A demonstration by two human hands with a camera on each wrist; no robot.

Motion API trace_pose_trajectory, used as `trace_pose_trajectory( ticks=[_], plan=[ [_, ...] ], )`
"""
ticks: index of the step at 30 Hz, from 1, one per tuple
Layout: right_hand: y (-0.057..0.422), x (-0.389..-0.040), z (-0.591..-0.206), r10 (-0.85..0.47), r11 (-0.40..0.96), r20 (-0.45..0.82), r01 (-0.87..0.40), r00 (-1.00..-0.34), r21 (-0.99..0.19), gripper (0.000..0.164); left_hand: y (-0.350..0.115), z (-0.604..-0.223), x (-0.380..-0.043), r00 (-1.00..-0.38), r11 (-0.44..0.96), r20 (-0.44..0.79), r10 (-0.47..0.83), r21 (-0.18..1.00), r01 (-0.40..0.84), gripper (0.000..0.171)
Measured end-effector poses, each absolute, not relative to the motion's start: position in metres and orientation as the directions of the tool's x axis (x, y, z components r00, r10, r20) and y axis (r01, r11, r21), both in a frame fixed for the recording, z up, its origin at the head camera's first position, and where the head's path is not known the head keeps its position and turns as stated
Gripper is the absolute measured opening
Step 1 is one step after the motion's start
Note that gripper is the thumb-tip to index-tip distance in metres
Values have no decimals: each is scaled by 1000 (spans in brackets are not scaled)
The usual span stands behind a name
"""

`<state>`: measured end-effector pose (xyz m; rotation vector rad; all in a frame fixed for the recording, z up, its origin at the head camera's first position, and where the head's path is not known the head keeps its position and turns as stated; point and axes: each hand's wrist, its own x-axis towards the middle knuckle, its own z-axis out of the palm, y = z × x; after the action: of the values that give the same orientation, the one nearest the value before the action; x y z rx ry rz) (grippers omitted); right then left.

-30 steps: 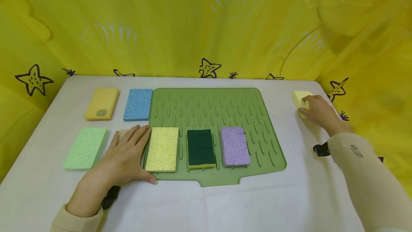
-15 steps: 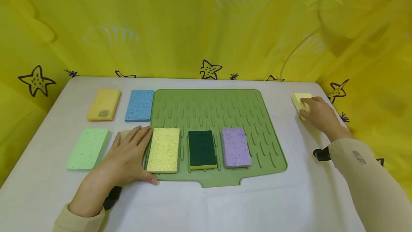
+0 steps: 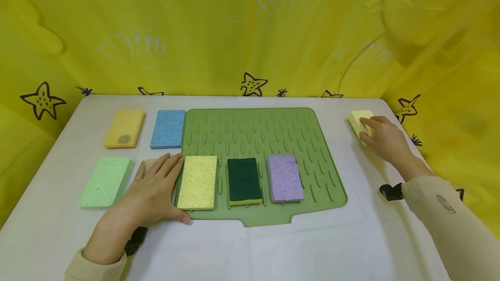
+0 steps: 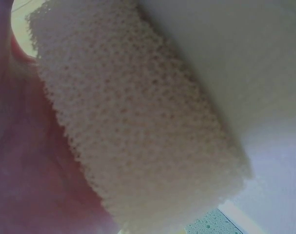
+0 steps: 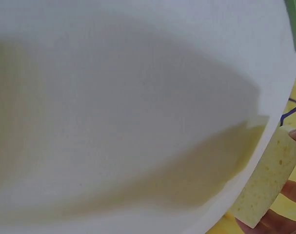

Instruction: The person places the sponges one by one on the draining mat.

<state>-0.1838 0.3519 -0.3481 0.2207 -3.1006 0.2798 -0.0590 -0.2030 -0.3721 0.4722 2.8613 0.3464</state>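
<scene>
Pinching pale-yellow rectangular sponge [image 3: 360,114] between thumb and fingers of right hand [image 3: 386,142], near far right corner of white-covered table [image 3: 308,255], apart from ridged green mat [image 3: 250,125]. Resting left hand [image 3: 150,196], fingers spread wide, over beige coarse-pored foam block [image 4: 128,117], left of mat. Noted in a row on mat: mottled yellow rectangular sponge [image 3: 197,183], dark-green-topped sponge [image 3: 244,181], lilac rectangular sponge [image 3: 285,178].

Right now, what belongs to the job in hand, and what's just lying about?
Likely job: pale sponge in right hand, beige sponge under left hand, mat, speckled sponge, dark green sponge, purple sponge.
Perhaps idle: orange sponge, blue sponge, mint sponge.
</scene>
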Motion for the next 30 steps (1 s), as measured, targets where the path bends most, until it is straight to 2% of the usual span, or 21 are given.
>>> trace_pose_trajectory(
  ticks=[12, 30],
  plan=[
    [327, -163, -345, -214, 962, 169, -237, -962, -135, 42, -203, -373, -59, -923, 918, -173, 342, 272, 289, 149],
    [292, -134, -341, -278, 935, 249, -320, -928, -152, 43, -203, -371, -58, -926, 919, -173, 336, 275, 282, 149]
  ],
)
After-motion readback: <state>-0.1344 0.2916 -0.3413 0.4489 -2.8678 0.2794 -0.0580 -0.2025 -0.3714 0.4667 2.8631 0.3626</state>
